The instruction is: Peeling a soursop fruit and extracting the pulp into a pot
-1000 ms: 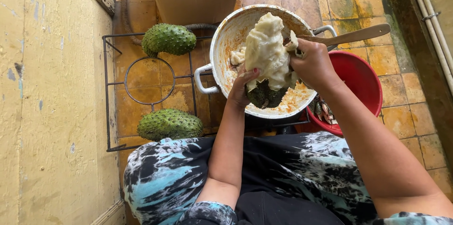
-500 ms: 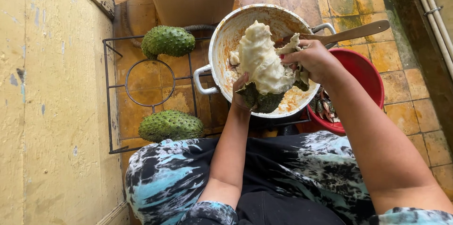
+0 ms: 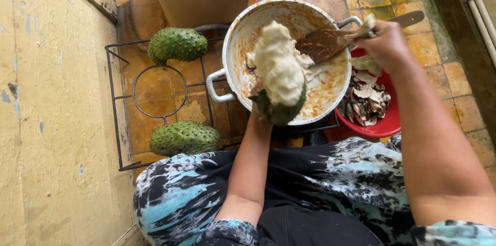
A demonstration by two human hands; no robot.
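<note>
Where peeled, soursop (image 3: 279,73) creamy-white, lumpy.

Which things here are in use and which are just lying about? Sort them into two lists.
In use:
left hand under the opened soursop
right hand gripping the wooden spatula
metal pot
red bowl of peels

Lying about:
two whole soursops
wire rack
cardboard box

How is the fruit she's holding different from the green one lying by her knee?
The held soursop is opened, its white pulp bare; the whole soursop wears unbroken spiky green skin. The held soursop sits in the left hand above the pot; the whole soursop lies on the metal rack. Both have the same green rind.
</note>
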